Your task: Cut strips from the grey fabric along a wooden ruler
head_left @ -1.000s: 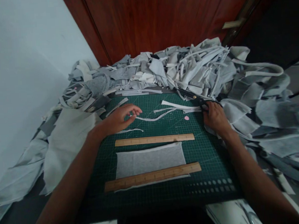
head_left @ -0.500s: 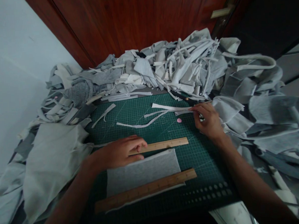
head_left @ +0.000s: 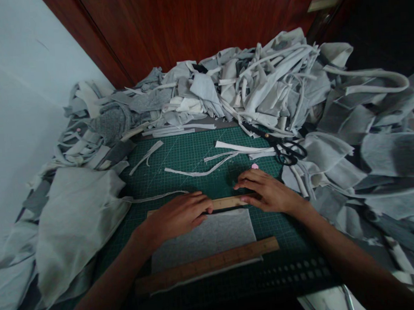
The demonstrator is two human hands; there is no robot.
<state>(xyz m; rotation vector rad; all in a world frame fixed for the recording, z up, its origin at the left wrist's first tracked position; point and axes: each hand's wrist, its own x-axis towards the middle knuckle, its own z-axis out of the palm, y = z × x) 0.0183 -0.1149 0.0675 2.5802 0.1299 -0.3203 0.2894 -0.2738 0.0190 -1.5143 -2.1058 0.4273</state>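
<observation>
Sitting flat on the green cutting mat [head_left: 285, 229], the gray fabric piece [head_left: 222, 231] had a wooden ruler on either side, sort of: the far ruler [head_left: 227, 202] ran just beyond its far edge, and the near ruler [head_left: 213, 262] lay across its near part. The left hand [head_left: 182, 212] was over the fabric's far left part, fingers close together and bent down onto the far ruler; honestly couldn't tell if it was gripping. The right hand [head_left: 270, 191] was just past the fabric's far right corner, thumb at the far ruler, fingers stretched out with a gap from the thumb. Black scissors [head_left: 287, 150] lay beyond the fabric and to its right, near some thin white strips [head_left: 243, 148]. A big messy scrap pile [head_left: 203, 92] sat well beyond the fabric, plus a pale cloth [head_left: 77, 219] off to its left.
</observation>
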